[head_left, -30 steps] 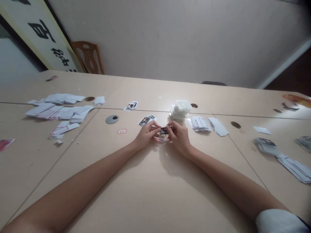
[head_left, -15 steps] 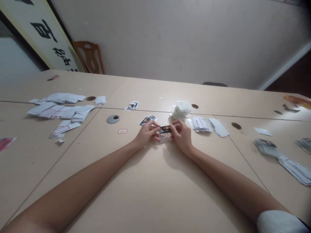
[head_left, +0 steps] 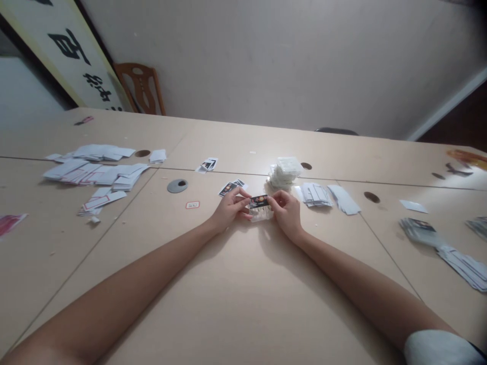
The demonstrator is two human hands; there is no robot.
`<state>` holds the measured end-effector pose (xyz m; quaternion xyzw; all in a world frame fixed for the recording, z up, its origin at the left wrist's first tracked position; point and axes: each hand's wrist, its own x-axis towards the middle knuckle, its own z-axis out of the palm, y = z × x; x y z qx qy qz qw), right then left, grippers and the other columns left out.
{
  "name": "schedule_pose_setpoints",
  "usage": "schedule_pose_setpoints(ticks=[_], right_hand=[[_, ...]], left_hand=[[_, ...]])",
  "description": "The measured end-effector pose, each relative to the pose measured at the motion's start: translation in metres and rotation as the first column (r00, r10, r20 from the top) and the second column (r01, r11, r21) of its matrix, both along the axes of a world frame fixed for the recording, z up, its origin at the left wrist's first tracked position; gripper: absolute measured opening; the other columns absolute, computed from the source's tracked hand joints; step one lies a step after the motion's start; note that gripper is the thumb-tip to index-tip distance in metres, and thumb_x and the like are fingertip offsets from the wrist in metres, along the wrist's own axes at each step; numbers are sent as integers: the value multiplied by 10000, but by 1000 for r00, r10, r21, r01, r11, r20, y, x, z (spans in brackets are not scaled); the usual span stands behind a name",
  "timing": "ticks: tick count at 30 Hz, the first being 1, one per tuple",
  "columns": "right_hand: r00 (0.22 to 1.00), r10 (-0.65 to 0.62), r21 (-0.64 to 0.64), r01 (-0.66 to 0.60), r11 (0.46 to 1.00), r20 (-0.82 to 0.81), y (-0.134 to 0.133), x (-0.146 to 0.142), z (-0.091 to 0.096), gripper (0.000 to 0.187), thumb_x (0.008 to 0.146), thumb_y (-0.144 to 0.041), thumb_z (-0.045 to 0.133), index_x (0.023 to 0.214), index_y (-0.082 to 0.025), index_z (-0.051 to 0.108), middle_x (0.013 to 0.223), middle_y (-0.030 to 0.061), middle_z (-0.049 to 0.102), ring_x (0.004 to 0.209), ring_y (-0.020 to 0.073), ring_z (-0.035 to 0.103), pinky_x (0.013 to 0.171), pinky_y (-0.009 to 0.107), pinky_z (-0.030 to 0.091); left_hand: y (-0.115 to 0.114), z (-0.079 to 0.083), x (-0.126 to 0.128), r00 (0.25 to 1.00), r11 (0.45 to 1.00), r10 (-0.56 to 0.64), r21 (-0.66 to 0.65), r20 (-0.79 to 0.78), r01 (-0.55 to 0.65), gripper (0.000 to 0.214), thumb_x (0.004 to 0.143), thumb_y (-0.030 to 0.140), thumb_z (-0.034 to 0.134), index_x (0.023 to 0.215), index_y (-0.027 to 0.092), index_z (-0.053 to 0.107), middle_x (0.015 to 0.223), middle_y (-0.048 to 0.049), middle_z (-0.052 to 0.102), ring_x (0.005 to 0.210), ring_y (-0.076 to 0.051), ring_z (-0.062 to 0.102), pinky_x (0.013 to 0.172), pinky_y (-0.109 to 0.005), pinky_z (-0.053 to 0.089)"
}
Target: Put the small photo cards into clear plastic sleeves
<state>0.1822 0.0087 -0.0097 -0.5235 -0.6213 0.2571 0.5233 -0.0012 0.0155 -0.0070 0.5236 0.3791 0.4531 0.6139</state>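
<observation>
Between my hands, a dark printed card (head_left: 259,202) lies over the upper part of a small clear plastic case (head_left: 262,215). My left hand (head_left: 227,209) is closed on the left side, its thumb at the card's edge and its fingers around the case. The fingers of my right hand (head_left: 287,212) pinch the right end of the card. Just behind my left fingers are several printed cards (head_left: 228,189). A stack of clear plastic cases (head_left: 283,172) stands beyond my right hand.
White paper slips (head_left: 315,194) lie right of my hands, with more paper piles (head_left: 95,172) at left. A grey cable-hole cover (head_left: 177,186) and a red-edged label (head_left: 192,205) are on the table (head_left: 236,294). Scissors (head_left: 84,120) rest far left; filled packs (head_left: 420,230) lie right.
My right fingers have shifted slightly right along the card's end, and more of the clear case shows below it. My left hand stays almost still.
</observation>
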Motion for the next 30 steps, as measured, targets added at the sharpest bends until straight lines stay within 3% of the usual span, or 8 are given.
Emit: schedule_pose_setpoints(ticks=[30], right_hand=[[999,-10,26,9,1000,42,-3,-3,-1,227,849,-342,568,688,-185,537,623,-10,571,523,114,499,497,230,378]], left_hand=[[-1,1,-1,998,998,26,51,-59,-23,400,727,456,719,871,175,473,791,15,622,585,-125,683,566,-239,586]])
